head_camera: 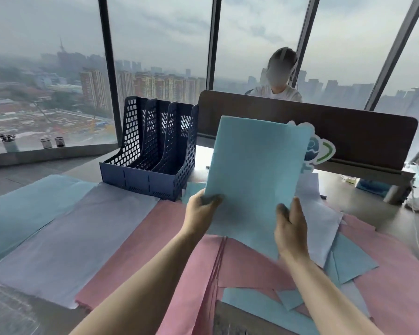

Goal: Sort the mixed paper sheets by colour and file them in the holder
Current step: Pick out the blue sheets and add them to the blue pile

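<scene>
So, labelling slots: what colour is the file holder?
Dark navy blue file holder, clearest in the head view.

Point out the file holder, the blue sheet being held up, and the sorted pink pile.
File holder (pixel 140 182): head view, on its solid navy front wall.
Blue sheet (pixel 257 165): head view, middle of the raised sheet.
Pink pile (pixel 153 243): head view, bare upper surface left of the forearms.

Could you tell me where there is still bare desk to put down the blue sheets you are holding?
Bare desk shows at the near left corner, beside the lavender stack, and a strip lies right of the mixed pile under the brown divider. Everything between the blue pile and the pink sheets is covered.
</scene>
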Demonstrator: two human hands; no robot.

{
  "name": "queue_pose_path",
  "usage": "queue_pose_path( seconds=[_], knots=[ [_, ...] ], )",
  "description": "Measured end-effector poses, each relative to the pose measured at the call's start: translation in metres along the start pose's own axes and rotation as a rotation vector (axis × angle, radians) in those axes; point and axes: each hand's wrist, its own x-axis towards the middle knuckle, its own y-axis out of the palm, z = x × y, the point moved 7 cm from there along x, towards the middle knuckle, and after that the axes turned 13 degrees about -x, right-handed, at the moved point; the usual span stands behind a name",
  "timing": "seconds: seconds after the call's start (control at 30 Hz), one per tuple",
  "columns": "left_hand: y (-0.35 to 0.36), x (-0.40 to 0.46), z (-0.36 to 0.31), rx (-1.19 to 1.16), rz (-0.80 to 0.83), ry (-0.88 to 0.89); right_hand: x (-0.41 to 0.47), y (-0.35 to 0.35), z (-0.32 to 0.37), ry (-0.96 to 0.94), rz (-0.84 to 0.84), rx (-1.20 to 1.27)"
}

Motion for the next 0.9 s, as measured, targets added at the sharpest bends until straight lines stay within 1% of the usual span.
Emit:
queue_pose_path(
  seconds=[0.1,0.13,0.2,0.27,0.37,0.47,0.6,0.77,0.9],
  knots=[
    [-0.014,0.006,-0.032,0.004,-0.036,0.044,0.001,-0.004,0.035,-0.092,-0.034,-0.016],
    [-0.025,0.008,-0.044,-0.003,-0.045,0.052,0.002,-0.001,0.048,-0.117,-0.012,-0.024],
    [-0.054,0.01,-0.065,-0.021,-0.077,0.045,-0.001,0.017,0.073,-0.145,0.086,-0.023],
    [-0.101,0.012,-0.083,0.023,-0.144,0.044,-0.009,0.047,0.097,-0.138,0.227,0.019],
    [-0.192,0.009,-0.11,0.238,-0.24,0.039,-0.038,0.108,0.136,-0.103,0.515,0.075],
    [-0.289,-0.001,-0.132,0.531,-0.293,-0.081,-0.083,0.174,0.177,-0.05,0.799,0.14],
    [-0.397,-0.017,-0.158,0.732,-0.386,-0.234,-0.138,0.257,0.221,0.003,1.018,0.202],
    [-0.484,-0.017,-0.18,0.987,-0.435,-0.344,-0.191,0.345,0.254,0.126,1.165,0.191],
    [-0.524,0.0,-0.182,1.088,-0.451,-0.309,-0.206,0.398,0.267,0.21,1.2,0.164]
  ],
)
